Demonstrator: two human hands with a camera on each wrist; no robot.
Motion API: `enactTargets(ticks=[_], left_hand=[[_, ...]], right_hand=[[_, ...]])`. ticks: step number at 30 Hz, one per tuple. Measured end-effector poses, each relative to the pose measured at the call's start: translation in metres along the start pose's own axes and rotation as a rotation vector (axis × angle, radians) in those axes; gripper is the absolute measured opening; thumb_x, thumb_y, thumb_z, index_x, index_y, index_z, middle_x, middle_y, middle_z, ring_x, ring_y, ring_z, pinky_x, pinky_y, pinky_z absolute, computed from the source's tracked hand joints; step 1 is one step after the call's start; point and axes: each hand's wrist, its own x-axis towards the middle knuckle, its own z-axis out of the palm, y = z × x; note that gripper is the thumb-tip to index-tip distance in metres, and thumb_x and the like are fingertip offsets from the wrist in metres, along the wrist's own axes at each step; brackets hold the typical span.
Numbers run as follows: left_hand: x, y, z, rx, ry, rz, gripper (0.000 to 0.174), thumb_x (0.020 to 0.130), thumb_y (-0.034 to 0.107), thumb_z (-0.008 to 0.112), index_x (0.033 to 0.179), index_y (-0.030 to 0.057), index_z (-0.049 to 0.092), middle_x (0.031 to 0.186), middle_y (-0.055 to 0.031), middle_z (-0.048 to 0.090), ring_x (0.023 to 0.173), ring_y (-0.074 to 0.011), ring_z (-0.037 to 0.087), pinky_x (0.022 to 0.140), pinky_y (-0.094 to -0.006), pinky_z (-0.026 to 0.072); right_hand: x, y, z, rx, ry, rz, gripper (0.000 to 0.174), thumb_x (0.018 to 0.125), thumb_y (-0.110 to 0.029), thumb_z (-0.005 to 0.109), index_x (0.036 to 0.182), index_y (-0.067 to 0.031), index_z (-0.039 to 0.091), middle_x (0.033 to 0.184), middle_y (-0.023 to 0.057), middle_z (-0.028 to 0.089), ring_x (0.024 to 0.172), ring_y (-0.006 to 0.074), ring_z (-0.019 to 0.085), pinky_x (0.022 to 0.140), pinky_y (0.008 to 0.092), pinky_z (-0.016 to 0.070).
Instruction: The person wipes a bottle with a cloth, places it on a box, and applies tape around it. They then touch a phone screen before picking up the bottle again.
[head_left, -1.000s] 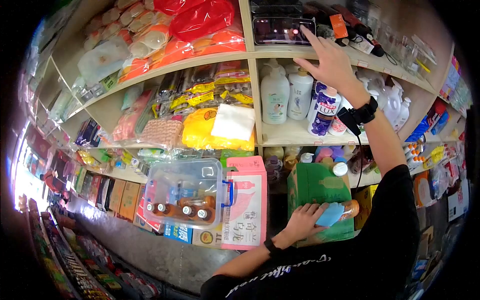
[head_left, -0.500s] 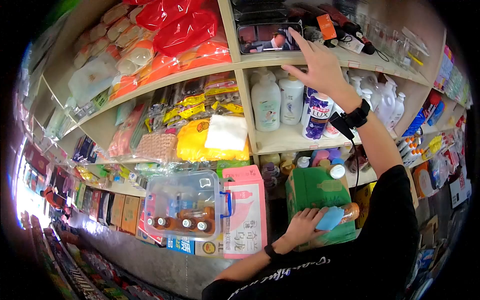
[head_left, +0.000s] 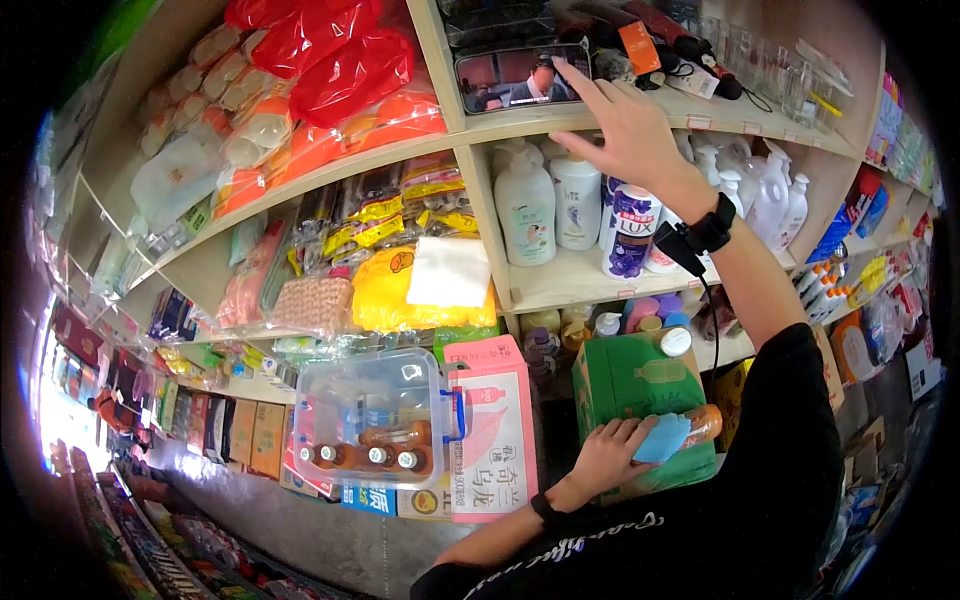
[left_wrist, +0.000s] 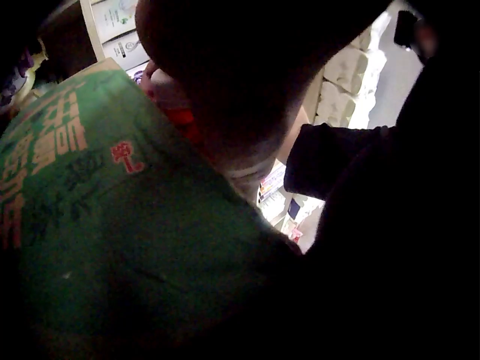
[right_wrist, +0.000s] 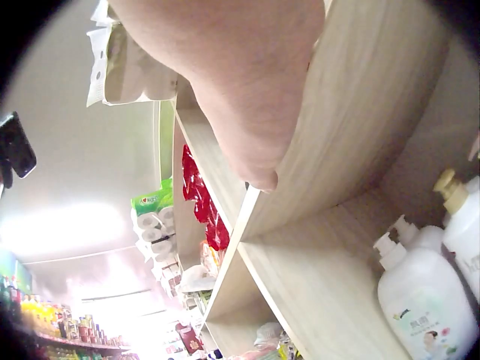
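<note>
My right hand [head_left: 632, 125] reaches up to a phone [head_left: 500, 88] propped sideways on the upper shelf. Its index fingertip is right at the screen's upper right, with the thumb spread apart below. A person in a dark suit shows on that screen. Lower down, my left hand [head_left: 603, 452] grips a light blue cloth [head_left: 662, 440] around a bottle of amber liquid [head_left: 706, 424], which lies sideways over a green carton [head_left: 640, 362]. The cloth hides part of the bottle. In the dark left wrist view the carton [left_wrist: 112, 172] lies beside the hand.
A clear plastic bin [head_left: 365, 380] with several amber bottles stands left of a pink carton [head_left: 490, 420]. White pump bottles [head_left: 526, 205] and a purple LUX bottle [head_left: 632, 230] fill the shelf below the phone. Glass tumblers [head_left: 795, 85] stand at the upper right.
The phone's screen went from dark with small icons to a picture of a person. The head view has shifted, so the shelves and phone sit further left. My left hand keeps its grip.
</note>
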Motion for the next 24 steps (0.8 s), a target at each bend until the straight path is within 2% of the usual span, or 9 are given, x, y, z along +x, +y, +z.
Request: enactTargets(ticks=[2, 4, 16, 18, 20, 22, 24], left_hand=[[-0.0001, -0.0002, 0.0006, -0.006, 0.011, 0.003, 0.077, 0.090, 0.053, 0.077, 0.148, 0.0079, 0.055, 0.111, -0.0131, 0.069, 0.097, -0.0301, 0.070, 0.081, -0.0421, 0.0596], [-0.0014, -0.0009, 0.0019, -0.022, -0.053, -0.028, 0.082, 0.089, 0.056, 0.079, 0.152, 0.0096, 0.053, 0.116, -0.0154, 0.070, 0.102, -0.0332, 0.071, 0.083, -0.0457, 0.0611], [-0.0014, -0.0011, 0.0002, -0.023, -0.072, -0.024, 0.082, 0.091, 0.056, 0.078, 0.153, 0.0090, 0.053, 0.116, -0.0158, 0.070, 0.102, -0.0338, 0.070, 0.086, -0.0460, 0.0606], [-0.0017, -0.0014, 0.0010, -0.024, -0.074, -0.025, 0.082, 0.091, 0.056, 0.078, 0.153, 0.0092, 0.053, 0.116, -0.0158, 0.070, 0.103, -0.0338, 0.070, 0.086, -0.0458, 0.0606], [-0.0013, -0.0010, 0.0011, -0.026, -0.076, -0.025, 0.082, 0.091, 0.056, 0.078, 0.153, 0.0093, 0.053, 0.116, -0.0159, 0.070, 0.103, -0.0337, 0.070, 0.086, -0.0456, 0.0606], [-0.0001, 0.0000, 0.0000, -0.008, 0.015, 0.011, 0.079, 0.088, 0.051, 0.079, 0.150, 0.0088, 0.054, 0.108, -0.0127, 0.069, 0.095, -0.0297, 0.069, 0.079, -0.0416, 0.0585], [-0.0001, -0.0002, -0.0001, -0.005, 0.014, 0.012, 0.079, 0.088, 0.050, 0.079, 0.150, 0.0089, 0.054, 0.109, -0.0126, 0.069, 0.095, -0.0296, 0.069, 0.079, -0.0415, 0.0585]], right_hand=[[0.0000, -0.0001, 0.0001, -0.005, 0.004, -0.001, 0.081, 0.095, -0.053, 0.072, 0.161, -0.0142, 0.045, 0.099, 0.0128, 0.067, 0.093, 0.0324, 0.067, 0.081, 0.0425, 0.0550], [0.0002, -0.0002, 0.0003, -0.009, 0.010, -0.003, 0.081, 0.094, -0.053, 0.073, 0.161, -0.0143, 0.046, 0.099, 0.0124, 0.067, 0.093, 0.0322, 0.066, 0.081, 0.0426, 0.0550], [-0.0010, -0.0024, -0.0003, -0.016, 0.005, 0.019, 0.078, 0.094, -0.052, 0.073, 0.158, -0.0135, 0.049, 0.102, 0.0131, 0.069, 0.093, 0.0319, 0.066, 0.080, 0.0430, 0.0549], [-0.0015, -0.0015, 0.0021, -0.005, 0.053, -0.014, 0.083, 0.093, -0.046, 0.076, 0.162, -0.0123, 0.044, 0.093, 0.0108, 0.061, 0.087, 0.0304, 0.060, 0.079, 0.0417, 0.0521], [-0.0016, -0.0012, 0.0035, 0.000, 0.062, -0.020, 0.083, 0.093, -0.046, 0.076, 0.162, -0.0118, 0.044, 0.093, 0.0108, 0.061, 0.087, 0.0304, 0.060, 0.079, 0.0418, 0.0521], [-0.0017, -0.0011, 0.0036, 0.005, 0.072, -0.025, 0.084, 0.093, -0.047, 0.075, 0.162, -0.0114, 0.044, 0.093, 0.0108, 0.061, 0.087, 0.0304, 0.060, 0.079, 0.0418, 0.0521], [-0.0018, -0.0009, 0.0031, 0.000, 0.058, -0.018, 0.084, 0.094, -0.047, 0.075, 0.162, -0.0109, 0.043, 0.094, 0.0110, 0.061, 0.087, 0.0306, 0.061, 0.079, 0.0420, 0.0523]])
